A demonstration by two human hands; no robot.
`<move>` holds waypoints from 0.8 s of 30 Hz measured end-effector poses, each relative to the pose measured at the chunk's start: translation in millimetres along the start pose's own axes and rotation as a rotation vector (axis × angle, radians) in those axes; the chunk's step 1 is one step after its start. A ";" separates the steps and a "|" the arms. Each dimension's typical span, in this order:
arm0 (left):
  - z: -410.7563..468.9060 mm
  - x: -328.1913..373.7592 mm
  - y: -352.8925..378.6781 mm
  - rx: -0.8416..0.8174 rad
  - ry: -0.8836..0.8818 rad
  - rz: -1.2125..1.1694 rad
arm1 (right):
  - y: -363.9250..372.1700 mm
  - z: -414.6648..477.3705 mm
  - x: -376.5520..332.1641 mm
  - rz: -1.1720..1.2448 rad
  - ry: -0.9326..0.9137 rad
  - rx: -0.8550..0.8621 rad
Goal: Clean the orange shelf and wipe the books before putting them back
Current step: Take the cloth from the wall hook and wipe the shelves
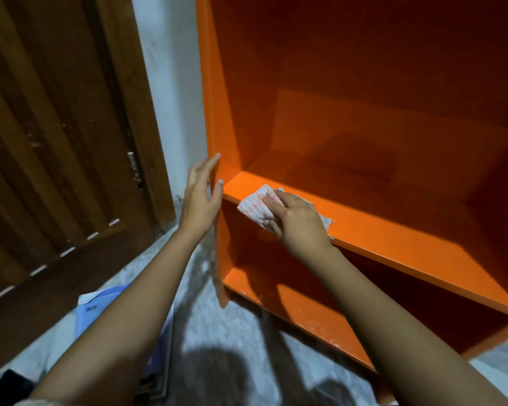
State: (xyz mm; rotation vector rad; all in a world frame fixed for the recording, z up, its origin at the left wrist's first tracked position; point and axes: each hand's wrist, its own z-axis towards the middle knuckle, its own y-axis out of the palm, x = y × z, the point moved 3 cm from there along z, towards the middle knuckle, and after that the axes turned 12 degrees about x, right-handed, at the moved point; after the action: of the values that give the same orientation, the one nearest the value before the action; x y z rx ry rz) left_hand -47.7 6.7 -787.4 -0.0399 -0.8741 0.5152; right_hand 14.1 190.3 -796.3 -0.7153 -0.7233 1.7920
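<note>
Head view shows the orange shelf (349, 92) with both visible compartments holding no books, so emptying appears complete and the wiping stage is in hand. The cloth (254, 205), white with red stripes, lies on the front left corner of the middle board (393, 238), directly under the right hand (296, 222). Below that hand, the lower board (305, 320) carries pale specks along its front, which suggests it is not yet wiped; I judge the shelf cleaning midway at best. The books (100, 309), blue-covered and partly hidden, lie on the floor (235, 326) beneath the left forearm, apart from the shelf; wiping and returning them is outstanding. Right hand: palm down, fingers curled over the cloth, gripping it against the board's front edge. Left hand (201, 197): open, fingers straight and together, laid against the outer face of the shelf's left side panel, thumb at the panel's front edge, apparently steadying the unit. Left of that hand stand a white wall (170, 98) and a brown wooden door (56, 142).
</note>
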 end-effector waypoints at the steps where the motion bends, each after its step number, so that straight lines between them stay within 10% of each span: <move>1: 1.5 -3.3 1.4 -0.053 0.016 -0.008 | 7.0 7.6 -5.8 0.011 -0.005 -0.001; 18: -5.8 -42.4 -13.5 -0.173 0.012 -0.021 | 41.8 -16.2 -54.5 -0.050 -0.344 0.182; 24: -43.2 -59.7 8.1 -0.177 -0.028 -0.010 | 100.5 -103.7 -10.5 0.133 0.089 -0.050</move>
State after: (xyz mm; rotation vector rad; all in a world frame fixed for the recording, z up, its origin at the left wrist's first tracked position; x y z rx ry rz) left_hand -50.5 -5.4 -860.5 -0.1902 -0.9452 0.4292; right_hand 36.2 166.1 -937.3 -0.8890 -0.6770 1.8546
